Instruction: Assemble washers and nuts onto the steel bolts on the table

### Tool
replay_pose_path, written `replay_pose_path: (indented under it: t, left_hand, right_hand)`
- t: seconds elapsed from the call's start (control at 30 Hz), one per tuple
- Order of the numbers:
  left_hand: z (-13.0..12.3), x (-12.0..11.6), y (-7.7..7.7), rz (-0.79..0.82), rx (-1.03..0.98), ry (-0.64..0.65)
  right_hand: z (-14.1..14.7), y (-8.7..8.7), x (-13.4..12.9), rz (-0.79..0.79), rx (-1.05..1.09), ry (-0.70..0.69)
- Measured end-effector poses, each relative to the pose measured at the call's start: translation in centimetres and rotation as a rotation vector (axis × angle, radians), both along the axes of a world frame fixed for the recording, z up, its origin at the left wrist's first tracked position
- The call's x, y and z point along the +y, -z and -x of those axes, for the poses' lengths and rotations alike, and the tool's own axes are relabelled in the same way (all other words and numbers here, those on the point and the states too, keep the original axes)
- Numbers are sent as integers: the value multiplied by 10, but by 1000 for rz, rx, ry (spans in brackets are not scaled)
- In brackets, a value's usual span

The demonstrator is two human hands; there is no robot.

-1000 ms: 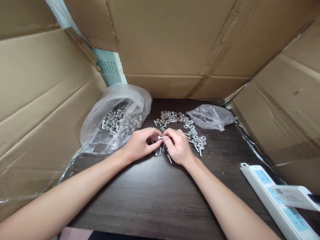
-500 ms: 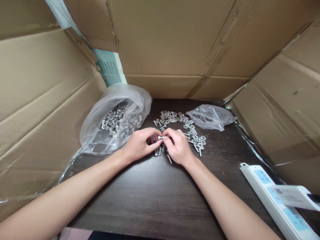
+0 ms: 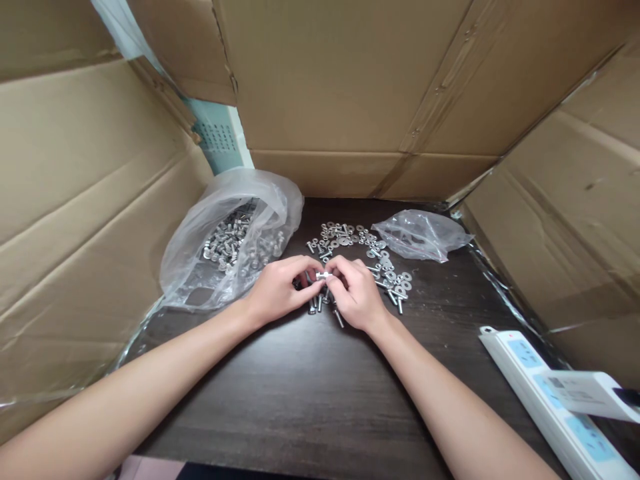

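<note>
Between my fingertips lies a small silver bolt [image 3: 321, 275], roughly level, with what looks like a nut on it. My left hand [image 3: 287, 285] pinches its left end with thumb and fingers. At the other end, the thumb and forefinger of my right hand [image 3: 354, 291] close on the bolt or its nut; the fingertips partly hide it. Several loose bolts [image 3: 339, 319] lie beneath and between the hands. Beyond them, washers [image 3: 345, 240] and nuts are scattered with more bolts, and another cluster of washers [image 3: 406, 277] and bolts lies right of my right hand.
A clear plastic bag [image 3: 183, 247] full of bolts stands at the left. A flatter plastic bag [image 3: 423, 233] lies at the back right of the dark table [image 3: 280, 400]. Cardboard walls [image 3: 350, 80] surround the table. A white power strip [image 3: 545, 400] is at the right edge.
Both hands stay in place. The nut on the bolt between them shows slightly farther right, against my right fingertips.
</note>
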State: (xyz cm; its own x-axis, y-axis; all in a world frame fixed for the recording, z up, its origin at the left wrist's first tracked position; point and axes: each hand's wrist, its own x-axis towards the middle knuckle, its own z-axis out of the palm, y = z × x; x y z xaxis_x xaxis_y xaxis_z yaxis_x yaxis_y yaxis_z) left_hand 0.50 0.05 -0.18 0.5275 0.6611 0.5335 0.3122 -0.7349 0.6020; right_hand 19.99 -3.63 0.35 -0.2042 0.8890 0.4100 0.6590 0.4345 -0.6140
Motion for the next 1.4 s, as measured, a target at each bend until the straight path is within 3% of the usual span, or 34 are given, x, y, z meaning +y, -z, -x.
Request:
replay_pose_path:
  t: [1.4]
  left_hand:
    - [-1,0,-1,7,-8,-5]
  right_hand:
    - [0,2,2,16,-25,-8]
